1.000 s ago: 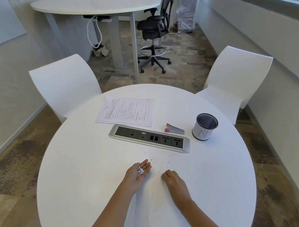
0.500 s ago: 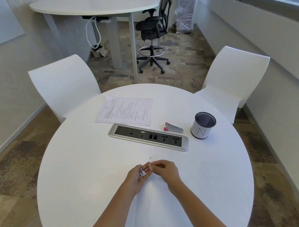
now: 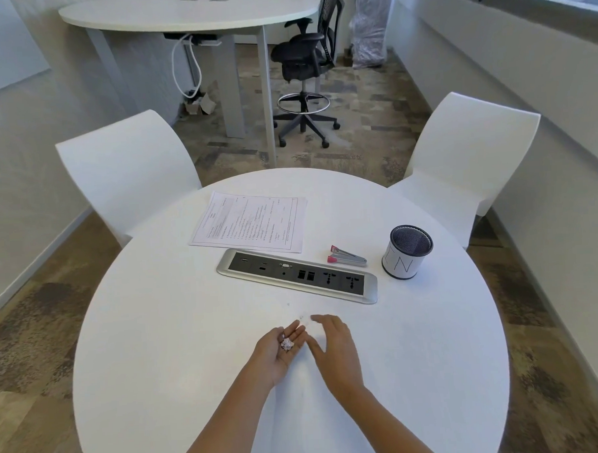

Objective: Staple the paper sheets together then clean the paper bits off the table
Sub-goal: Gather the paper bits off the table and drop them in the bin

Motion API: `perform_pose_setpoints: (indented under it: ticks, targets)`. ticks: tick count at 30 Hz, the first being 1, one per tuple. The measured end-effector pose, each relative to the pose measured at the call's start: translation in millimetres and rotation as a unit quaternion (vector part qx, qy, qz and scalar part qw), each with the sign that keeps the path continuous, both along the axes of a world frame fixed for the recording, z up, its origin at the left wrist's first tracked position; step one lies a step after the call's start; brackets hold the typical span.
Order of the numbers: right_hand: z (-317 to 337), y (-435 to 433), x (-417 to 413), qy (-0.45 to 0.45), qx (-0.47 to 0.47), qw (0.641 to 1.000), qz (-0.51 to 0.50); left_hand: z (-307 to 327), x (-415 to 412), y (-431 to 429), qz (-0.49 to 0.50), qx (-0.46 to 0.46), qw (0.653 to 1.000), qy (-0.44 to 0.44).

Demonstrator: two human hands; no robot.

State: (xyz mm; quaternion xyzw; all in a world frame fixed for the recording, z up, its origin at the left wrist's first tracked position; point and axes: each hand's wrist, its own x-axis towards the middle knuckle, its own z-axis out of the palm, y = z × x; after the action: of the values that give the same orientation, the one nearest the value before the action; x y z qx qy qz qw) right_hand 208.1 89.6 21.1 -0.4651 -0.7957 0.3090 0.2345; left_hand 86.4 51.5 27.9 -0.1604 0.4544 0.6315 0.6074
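Note:
My left hand (image 3: 279, 350) lies palm up on the round white table (image 3: 158, 335), cupping a small heap of white paper bits (image 3: 287, 344). My right hand (image 3: 332, 344) rests beside it, palm down with fingers spread, its fingertips near a few loose bits (image 3: 303, 318) on the tabletop. One tiny bit (image 3: 288, 304) lies a little farther out. The printed paper sheets (image 3: 249, 221) lie flat at the far side of the table. A grey stapler with pink ends (image 3: 347, 256) sits to their right.
A silver socket panel (image 3: 296, 276) is set into the table's middle. A mesh cup with a white label (image 3: 406, 252) stands at the right. Two white chairs (image 3: 124, 172) (image 3: 466, 157) flank the far edge. Beyond them stand a larger table and a black office chair (image 3: 304, 75).
My right hand came over to the cupped left palm, touched fingers with it, then spread open flat beside it. The left hand has stayed palm up holding the bits.

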Motion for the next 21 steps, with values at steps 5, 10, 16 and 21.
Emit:
perform_pose_setpoints:
  ticks: [5, 10, 16, 21]
  targets:
    - [-45, -8, 31, -0.178, 0.032, 0.983, -0.036, 3, -8, 4, 0.017, 0.008, 1.000, -0.007]
    - [-62, -6, 29, -0.238, 0.030, 0.970, -0.043, 2, -13, 9, 0.015, 0.011, 1.000, -0.006]
    - [-55, 9, 2, -0.253, 0.030, 0.967, -0.024, 2, -17, 15, 0.006, 0.013, 1.000, 0.009]
    - [-59, 24, -18, -0.246, 0.026, 0.967, 0.057, 2, -24, 20, 0.018, 0.014, 1.000, 0.016]
